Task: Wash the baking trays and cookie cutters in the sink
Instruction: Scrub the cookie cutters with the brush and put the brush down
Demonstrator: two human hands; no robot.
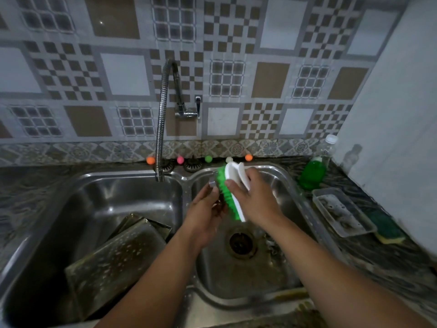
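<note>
Head view: left grip [208, 214] holds cutter [215, 185], right grip [254, 197] brush [230, 192], over sink [290, 185].

Count, head view:
- Sink basins: 2, left [94, 197] and right [272, 268].
- Baking trays [113, 259] in left basin: at least 2, stacked and tilted; exact number unclear.
- Scrub brush [233, 192]: 1, green bristles.
- Metal cutter [214, 185]: 1 partly visible; shape unclear.
- Hands: 2.
- Coloured balls [150, 160] along the back ledge: 5.
- Bottles: 2, one green [311, 174], one clear [327, 147].
- Plastic container [343, 214]: 1.
- Sponge [387, 230]: 1.
- Faucet [165, 119]: 1.
</note>
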